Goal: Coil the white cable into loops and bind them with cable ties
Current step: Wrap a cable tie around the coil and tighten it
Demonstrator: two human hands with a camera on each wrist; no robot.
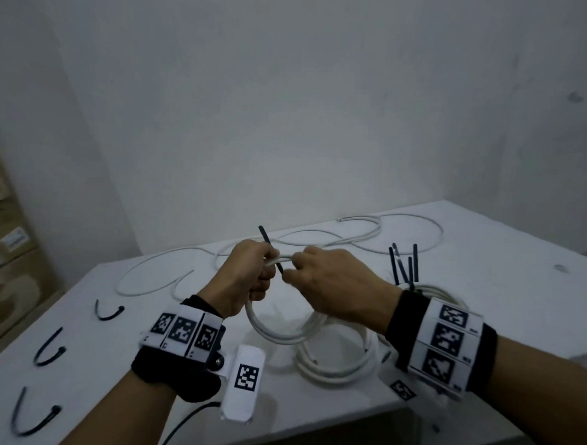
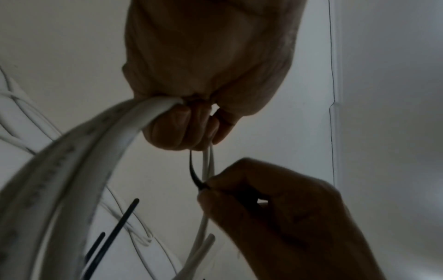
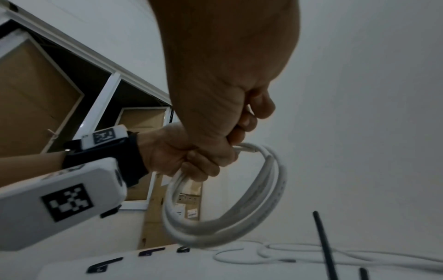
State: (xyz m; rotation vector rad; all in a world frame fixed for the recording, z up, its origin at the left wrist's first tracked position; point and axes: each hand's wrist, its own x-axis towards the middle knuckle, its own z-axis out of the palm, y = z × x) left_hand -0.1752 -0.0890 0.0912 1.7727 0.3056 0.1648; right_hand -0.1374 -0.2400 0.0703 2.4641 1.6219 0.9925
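Both hands are raised over the white table (image 1: 482, 295), close together.

Left hand (image 1: 247, 274): fingers curled tight round the top of a small coil (image 1: 281, 331) of white cable. The coil hangs below the fist, clear of the table. In the left wrist view the strands enter the fist from the left and a thinner run leaves below the fingers (image 2: 172, 128).

Right hand (image 1: 333, 283): just right of the left, fingertips pinching a black cable tie (image 1: 268, 244) against the cable strands. The tie crosses the strands between the two hands; its free tail sticks up past the left knuckles. The left wrist view shows the lower part of the tie curving into the right fingertips (image 2: 215, 187).

A second coil (image 1: 340, 363), already bound, lies on the table under the right wrist, with several black tie tails (image 1: 404, 262) standing up from it. Loose cable (image 1: 368, 235) trails in wide curves across the far side of the table.

Three spare ties (image 1: 48, 348), bent into hooks, lie in a row along the left edge of the table, well apart from the hands.
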